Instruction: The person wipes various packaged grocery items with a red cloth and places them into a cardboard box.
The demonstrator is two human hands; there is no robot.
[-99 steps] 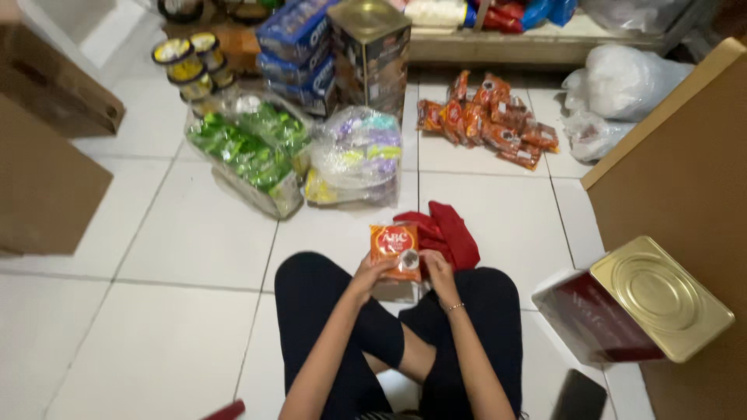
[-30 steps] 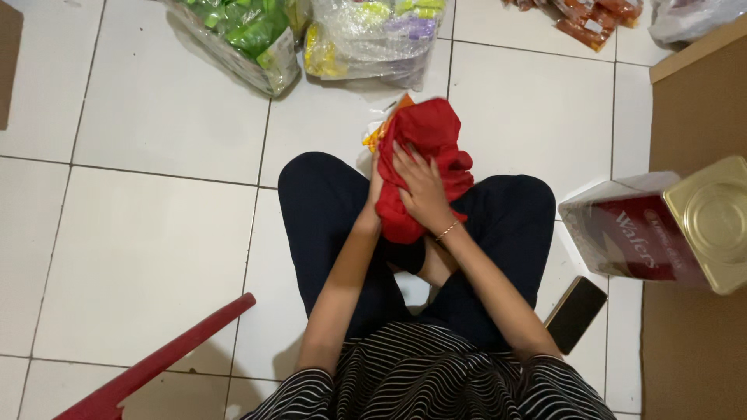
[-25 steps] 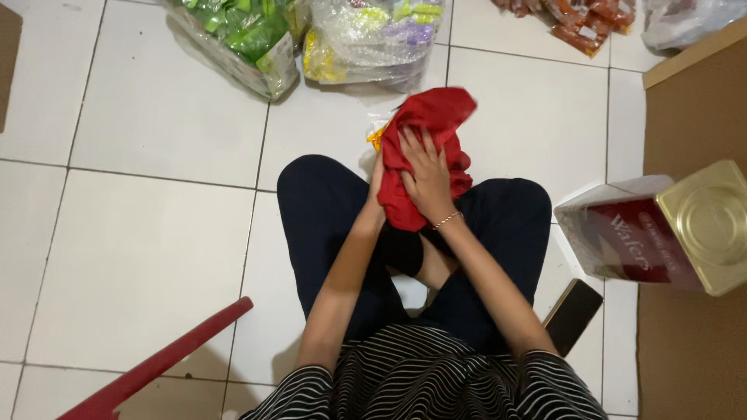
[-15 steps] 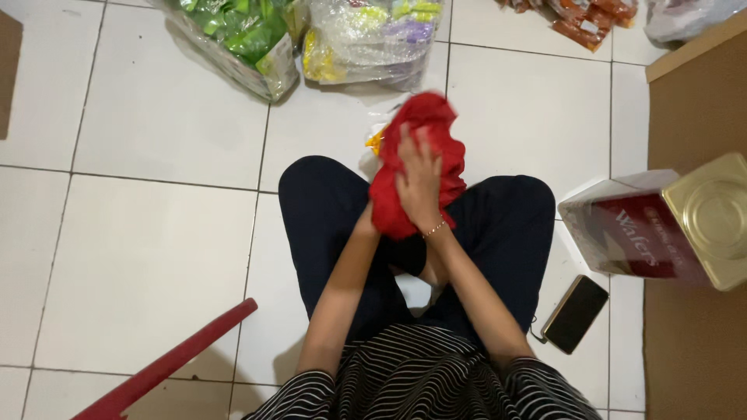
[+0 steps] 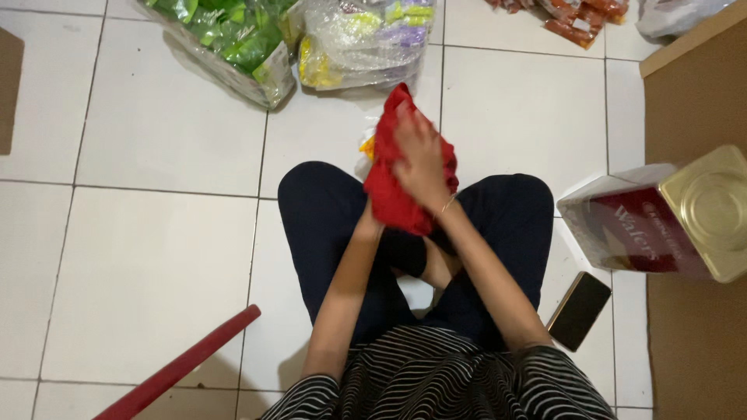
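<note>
Red cloth mid-frame under my right hand, pressing flat; left hand grip hidden beneath; wiping unfinished.

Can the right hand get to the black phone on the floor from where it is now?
Probably yes. The right hand lies on the red cloth over the lap, and the phone lies on bare tile by the right knee, with nothing between them. It would have to let go of the cloth first.
</note>
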